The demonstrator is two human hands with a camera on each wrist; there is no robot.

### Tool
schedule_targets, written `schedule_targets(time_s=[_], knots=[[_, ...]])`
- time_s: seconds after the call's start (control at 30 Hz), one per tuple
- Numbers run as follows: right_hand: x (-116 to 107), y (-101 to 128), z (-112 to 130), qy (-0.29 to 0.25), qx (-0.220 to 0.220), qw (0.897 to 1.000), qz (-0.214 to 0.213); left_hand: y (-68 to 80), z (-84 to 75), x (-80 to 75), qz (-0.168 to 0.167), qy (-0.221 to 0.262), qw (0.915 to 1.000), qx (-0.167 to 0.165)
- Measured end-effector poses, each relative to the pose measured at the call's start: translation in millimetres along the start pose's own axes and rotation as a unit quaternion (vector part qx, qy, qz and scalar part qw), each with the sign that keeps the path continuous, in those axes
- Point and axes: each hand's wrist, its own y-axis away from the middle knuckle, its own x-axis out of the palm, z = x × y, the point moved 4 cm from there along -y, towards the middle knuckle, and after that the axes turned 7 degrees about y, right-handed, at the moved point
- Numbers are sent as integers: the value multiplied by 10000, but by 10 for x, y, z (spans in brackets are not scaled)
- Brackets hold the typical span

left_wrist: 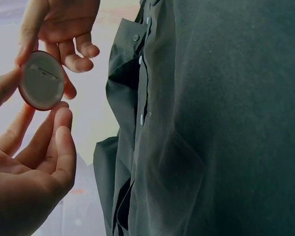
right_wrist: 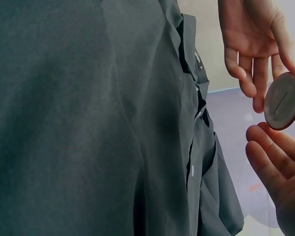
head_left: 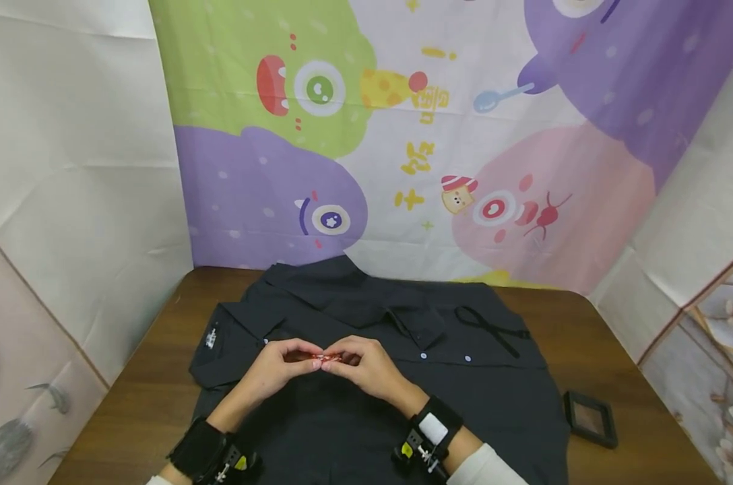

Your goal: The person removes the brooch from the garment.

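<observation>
Both wrist straps sit at the bottom of my head view, and just past them my left hand (head_left: 275, 374) and right hand (head_left: 366, 367) meet over the dark shirt (head_left: 494, 397) spread on the wooden table (head_left: 142, 397). Between them I hold a round pin badge (head_left: 326, 358), edge-on from above. The left wrist view shows its pale back with the pin bar across it (left_wrist: 42, 80), rim pinched between my left thumb and fingertips (left_wrist: 59, 123). My right fingers (left_wrist: 78, 54) are curled around its far edge. So both hands are clamped on the badge, which is lifted clear of the cloth, not touching it.

I judge the hold to be a light one, on the rim only. If I work the pin clasp with one hand, the badge could twist out of the other and drop onto the shirt, or the open point could prick a fingertip. I cannot tell whether the clasp is open or closed.

Farther out, the collar (head_left: 366, 303) and placket with pale buttons (head_left: 424, 355) lie unfastened, and a black ribbon loop (head_left: 484, 327) rests on the right shoulder. A small dark square frame (head_left: 591, 419) lies on the table, well apart to the right. Behind everything hangs a cartoon monster backdrop (head_left: 318, 135).
</observation>
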Motion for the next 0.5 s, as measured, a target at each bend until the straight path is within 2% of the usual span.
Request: schedule_targets(time_s=[0.5], knots=[[-20,-3,2,-25,-62,10000,37,7,19,-6,-136,-145,9998,-70]])
